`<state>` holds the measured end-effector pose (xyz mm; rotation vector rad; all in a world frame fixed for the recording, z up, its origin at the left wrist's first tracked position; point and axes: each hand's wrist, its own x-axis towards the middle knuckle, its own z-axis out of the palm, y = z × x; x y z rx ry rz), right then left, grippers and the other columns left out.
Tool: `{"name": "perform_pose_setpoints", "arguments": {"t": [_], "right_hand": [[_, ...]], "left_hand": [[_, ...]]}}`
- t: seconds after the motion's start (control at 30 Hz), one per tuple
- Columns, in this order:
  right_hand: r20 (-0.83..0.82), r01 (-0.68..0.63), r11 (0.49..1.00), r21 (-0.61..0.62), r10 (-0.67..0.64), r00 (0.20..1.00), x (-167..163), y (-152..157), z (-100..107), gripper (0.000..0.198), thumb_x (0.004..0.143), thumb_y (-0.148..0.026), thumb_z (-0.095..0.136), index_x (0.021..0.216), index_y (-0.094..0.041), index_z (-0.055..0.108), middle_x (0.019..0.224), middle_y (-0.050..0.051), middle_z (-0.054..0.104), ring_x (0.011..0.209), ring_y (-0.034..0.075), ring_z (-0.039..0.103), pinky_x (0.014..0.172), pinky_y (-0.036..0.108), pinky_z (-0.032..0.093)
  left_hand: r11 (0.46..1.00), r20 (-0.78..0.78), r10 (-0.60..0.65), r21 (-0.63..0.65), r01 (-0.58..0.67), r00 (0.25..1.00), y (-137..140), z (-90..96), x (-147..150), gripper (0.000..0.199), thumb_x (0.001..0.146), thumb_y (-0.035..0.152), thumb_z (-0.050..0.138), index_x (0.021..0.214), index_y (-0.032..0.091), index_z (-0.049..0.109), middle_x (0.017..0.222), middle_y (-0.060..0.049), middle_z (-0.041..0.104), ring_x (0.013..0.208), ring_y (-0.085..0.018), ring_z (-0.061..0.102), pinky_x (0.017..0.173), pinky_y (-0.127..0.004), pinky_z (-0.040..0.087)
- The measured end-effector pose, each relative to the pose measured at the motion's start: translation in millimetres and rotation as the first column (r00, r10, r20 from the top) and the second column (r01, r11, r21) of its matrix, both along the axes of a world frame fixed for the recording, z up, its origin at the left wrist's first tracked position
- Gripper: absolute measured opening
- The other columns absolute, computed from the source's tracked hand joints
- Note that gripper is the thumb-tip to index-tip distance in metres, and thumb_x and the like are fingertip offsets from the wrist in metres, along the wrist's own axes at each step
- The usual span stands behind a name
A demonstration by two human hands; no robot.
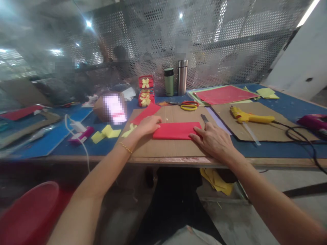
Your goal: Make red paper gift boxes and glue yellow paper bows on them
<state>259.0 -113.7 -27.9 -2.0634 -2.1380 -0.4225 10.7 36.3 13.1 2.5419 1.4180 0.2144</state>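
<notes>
A folded strip of red paper (176,131) lies on a brown cardboard sheet (176,149) at the table's front. At its left end, the fingers of my left hand (149,124) are bent and pressed together on the edge. My right hand (214,137) is curled at the other end, with thumb and forefinger touching the paper. A flat metal blade (204,118) sticks out beyond its knuckles; the rest is hidden by the hand. Beside my left hand lie another red piece (146,113) and a yellow paper bow (130,131).
Yellow-and-red-handled scissors (189,106) lie behind the paper. To the right is a yellow glue gun (251,117) with a black cord. Two bottles, green (169,82) and steel (182,78), stand behind. A lit phone (115,109) and power strip (81,135) are left.
</notes>
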Motion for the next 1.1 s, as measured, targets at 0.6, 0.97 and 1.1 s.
{"name": "perform_pose_setpoints", "arguments": {"t": [0.6,0.97,1.1], "right_hand": [[-0.047,-0.024,0.999,0.036,0.025,0.999,1.0,2.7,-3.8,0.053,0.109,-0.056,0.034,0.115,-0.022,0.073,0.104,0.013,0.067,0.097,0.026,0.063,0.079,0.034,0.036],[-0.075,-0.037,0.999,0.037,0.040,0.996,2.4,4.6,-4.6,0.053,0.108,-0.057,0.036,0.118,-0.021,0.073,0.108,0.015,0.067,0.100,0.028,0.064,0.083,0.036,0.039],[-0.116,-0.041,0.999,0.029,0.044,0.992,3.9,6.9,-4.8,0.053,0.107,-0.058,0.038,0.117,-0.021,0.074,0.110,0.016,0.067,0.102,0.028,0.063,0.086,0.037,0.039]], "left_hand": [[0.972,-0.043,-0.136,-0.197,0.125,0.990,33.0,12.8,6.9,0.018,0.064,0.032,0.073,0.074,0.020,0.064,0.080,-0.004,0.070,0.076,-0.021,0.062,0.068,-0.031,0.043],[0.967,0.077,-0.117,-0.217,0.131,0.990,28.6,11.1,7.3,0.040,0.063,0.030,0.073,0.101,0.020,0.068,0.107,-0.007,0.072,0.091,-0.022,0.064,0.074,-0.030,0.046],[0.957,0.268,-0.030,-0.270,0.105,0.963,29.9,10.0,5.3,0.029,0.063,0.034,0.074,0.088,0.020,0.072,0.092,-0.005,0.073,0.081,-0.021,0.064,0.069,-0.030,0.044]]}}
